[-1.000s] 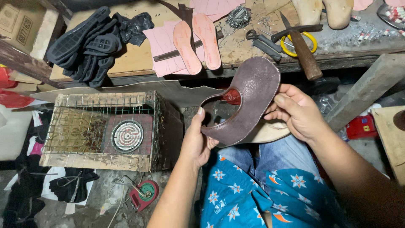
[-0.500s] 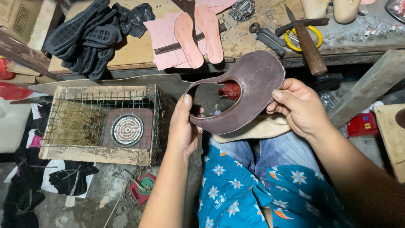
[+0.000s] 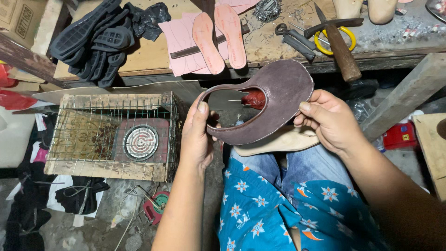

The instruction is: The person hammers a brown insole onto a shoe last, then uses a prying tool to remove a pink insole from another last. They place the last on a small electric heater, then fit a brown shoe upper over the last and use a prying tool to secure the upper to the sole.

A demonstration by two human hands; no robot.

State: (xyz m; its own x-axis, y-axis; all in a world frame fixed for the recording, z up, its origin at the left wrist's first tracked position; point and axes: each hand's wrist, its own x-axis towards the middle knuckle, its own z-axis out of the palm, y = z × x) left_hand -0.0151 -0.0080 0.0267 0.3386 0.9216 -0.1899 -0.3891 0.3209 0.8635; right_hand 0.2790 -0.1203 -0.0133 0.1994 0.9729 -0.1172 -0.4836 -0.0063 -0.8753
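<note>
— Brown leather: the shoe upper is held up over the lap, in front of the workbench edge. Who has it?

— Both hands. The left hand pinches its narrow left end, thumb on top, fingers curled shut behind. The right hand grips the wide right edge, thumb pressed on the face.

— Room around it?

— Open air below and left. A wire cage with a coil heater sits just left of the left hand. The hammer and pink insoles lie on the bench above.

— Anything unclear?

— A pale shoe last under the upper is mostly covered; the red thing in the opening I cannot identify.
</note>
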